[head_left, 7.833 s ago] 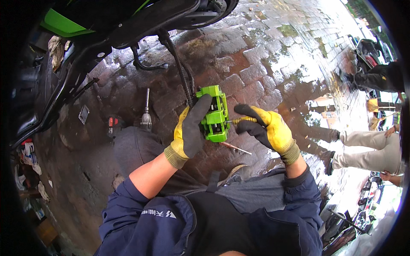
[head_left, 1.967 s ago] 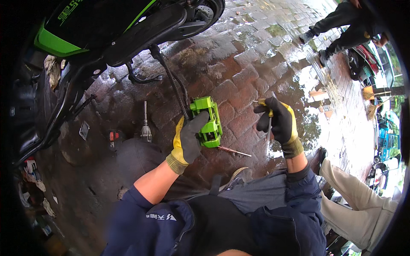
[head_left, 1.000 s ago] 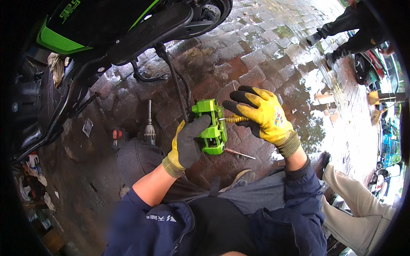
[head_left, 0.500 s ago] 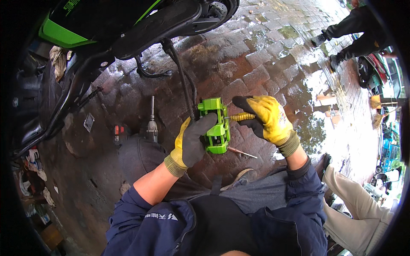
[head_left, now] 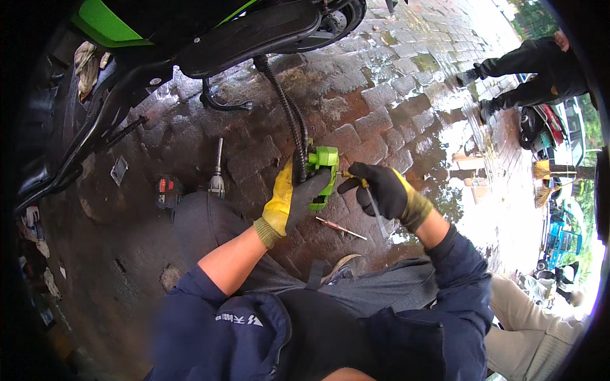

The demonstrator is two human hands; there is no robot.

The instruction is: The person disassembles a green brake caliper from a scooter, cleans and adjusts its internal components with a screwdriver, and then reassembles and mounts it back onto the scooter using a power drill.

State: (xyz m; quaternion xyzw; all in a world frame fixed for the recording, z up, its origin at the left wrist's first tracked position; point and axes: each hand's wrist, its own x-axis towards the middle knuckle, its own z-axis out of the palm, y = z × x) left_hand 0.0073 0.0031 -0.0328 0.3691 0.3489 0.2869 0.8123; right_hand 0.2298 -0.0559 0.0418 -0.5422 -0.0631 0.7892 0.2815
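My left hand (head_left: 295, 197), in a yellow and black glove, is closed around a bright green brake caliper (head_left: 325, 159). Dark cables (head_left: 289, 111) run from the motorbike down to it and partly cover it. At the caliper's right side, my gloved right hand (head_left: 381, 190) pinches a slim tool (head_left: 376, 206) with a yellow part and a pale shaft slanting down. Its exact kind is unclear, since the fingers cover much of it. Below the caliper, a thin screwdriver-like tool (head_left: 342, 228) with a reddish handle lies on the wet paving.
A black and green motorbike (head_left: 248, 32) fills the upper left. By my knee lies a power wrench (head_left: 217, 181) with a long shaft, and a red and black battery (head_left: 168, 190) shows. One person (head_left: 527, 76) stands far right; another's beige trouser leg (head_left: 527, 317) is close at my right.
My right hand has turned over, and its tool's shaft now slants down. The caliper has tilted and shows narrower in my left hand. The whole view has shifted slightly.
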